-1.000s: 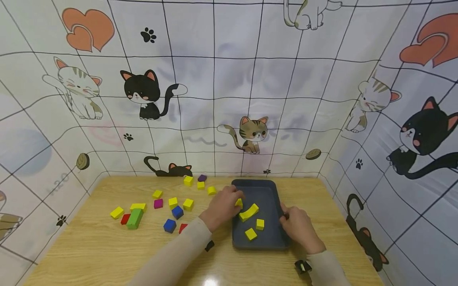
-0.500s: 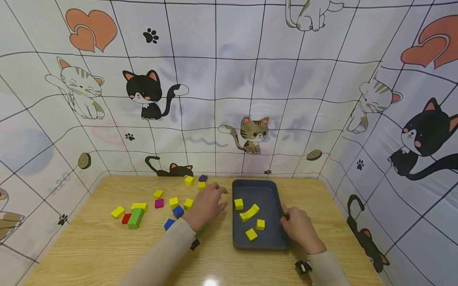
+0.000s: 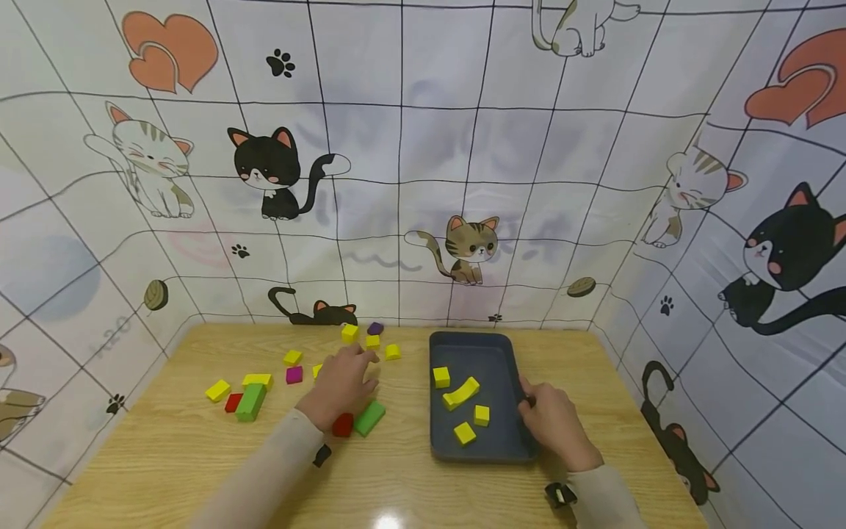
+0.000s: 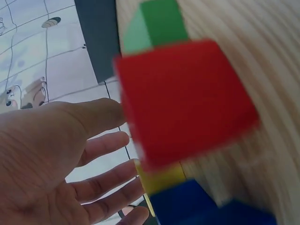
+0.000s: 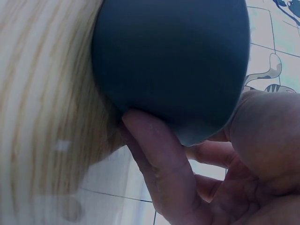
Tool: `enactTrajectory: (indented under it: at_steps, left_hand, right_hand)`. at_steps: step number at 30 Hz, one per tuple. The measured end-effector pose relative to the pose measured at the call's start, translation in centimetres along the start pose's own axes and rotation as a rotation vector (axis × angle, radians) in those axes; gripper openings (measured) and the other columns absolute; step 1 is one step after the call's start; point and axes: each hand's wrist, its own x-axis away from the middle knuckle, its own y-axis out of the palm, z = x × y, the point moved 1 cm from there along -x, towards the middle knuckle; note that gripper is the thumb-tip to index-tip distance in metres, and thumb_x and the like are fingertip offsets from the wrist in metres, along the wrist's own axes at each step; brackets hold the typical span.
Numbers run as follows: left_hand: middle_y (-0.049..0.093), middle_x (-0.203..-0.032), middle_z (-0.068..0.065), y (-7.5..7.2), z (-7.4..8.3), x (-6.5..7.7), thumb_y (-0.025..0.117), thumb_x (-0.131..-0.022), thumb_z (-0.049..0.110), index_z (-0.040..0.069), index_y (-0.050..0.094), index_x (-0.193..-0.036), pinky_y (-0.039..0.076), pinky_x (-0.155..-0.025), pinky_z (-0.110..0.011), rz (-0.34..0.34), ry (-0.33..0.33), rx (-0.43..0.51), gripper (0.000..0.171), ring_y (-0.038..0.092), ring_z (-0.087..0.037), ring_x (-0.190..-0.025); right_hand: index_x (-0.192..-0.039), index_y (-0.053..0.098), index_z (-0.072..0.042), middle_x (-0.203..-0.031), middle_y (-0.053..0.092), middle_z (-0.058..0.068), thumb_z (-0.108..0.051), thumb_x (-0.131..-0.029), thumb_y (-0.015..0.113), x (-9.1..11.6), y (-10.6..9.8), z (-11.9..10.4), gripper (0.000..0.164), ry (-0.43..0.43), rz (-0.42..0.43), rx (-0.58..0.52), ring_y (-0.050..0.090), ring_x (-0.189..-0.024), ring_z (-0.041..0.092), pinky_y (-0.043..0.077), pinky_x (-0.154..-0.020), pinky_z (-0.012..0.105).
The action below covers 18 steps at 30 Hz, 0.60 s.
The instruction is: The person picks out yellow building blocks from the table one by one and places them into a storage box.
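Note:
My left hand (image 3: 340,386) hovers over the scattered blocks left of the tray, fingers loosely spread and holding nothing. Near its wrist lie a red block (image 3: 342,425) and a green block (image 3: 370,418). In the left wrist view the red block (image 4: 183,103) looms close, with blue blocks (image 4: 183,204) and a yellow block (image 4: 164,176) by the fingertips. The hand hides some blocks in the head view. The dark grey tray (image 3: 479,367) holds several yellow pieces, among them a curved yellow block (image 3: 461,393). My right hand (image 3: 558,422) grips the tray's right rim.
Further left are a green block (image 3: 250,402), a red block (image 3: 233,402), several yellow blocks (image 3: 218,391) and a magenta block (image 3: 294,375). Towards the back lie a purple block (image 3: 375,328) and a yellow block (image 3: 393,352). Cat-patterned cloth walls (image 3: 429,162) enclose the wooden table (image 3: 218,470).
My left hand has let go of a yellow block in the tray and moved left over the loose blocks. The right hand stays at the tray's rim.

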Motion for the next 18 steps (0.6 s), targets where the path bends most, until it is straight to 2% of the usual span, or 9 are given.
enactTrajectory:
  at_steps: [5, 12, 18]
  left_hand:
    - [0.077, -0.132, -0.016, -0.6, -1.3, 0.6, 0.092, -0.102, 0.025, 0.011, 0.081, -0.137, 0.06, -0.11, -0.068, -0.012, -0.032, -0.045, 0.039, 0.074, -0.038, -0.119]
    - [0.076, -0.109, -0.009, -0.6, -2.8, 1.1, 0.092, -0.101, 0.021, 0.01, 0.083, -0.128, 0.06, -0.102, -0.066, 0.0, -0.012, -0.059, 0.031, 0.067, -0.026, -0.094]
    - [0.075, -0.105, -0.009, -0.3, -3.1, 1.2, 0.092, -0.101, 0.019, 0.008, 0.082, -0.126, 0.06, -0.102, -0.065, 0.006, 0.0, -0.055, 0.029, 0.065, -0.023, -0.087]
  right_hand:
    - [-0.16, 0.06, 0.01, -0.068, 0.06, 0.001, -0.001, -0.104, 0.068, 0.0, -0.1, -0.1, 0.057, -0.001, 0.006, 0.002, 0.042, -0.051, 0.011, 0.038, -0.048, 0.026]
    - [-0.158, 0.06, 0.011, -0.071, 0.065, 0.001, -0.001, -0.105, 0.069, 0.0, -0.1, -0.2, 0.055, -0.013, 0.007, -0.003, 0.04, -0.049, 0.01, 0.036, -0.047, 0.025]
    - [-0.159, 0.06, 0.011, -0.07, 0.064, 0.001, -0.001, -0.105, 0.069, 0.0, 0.1, -0.1, 0.055, -0.01, 0.007, 0.005, 0.04, -0.05, 0.01, 0.036, -0.047, 0.025]
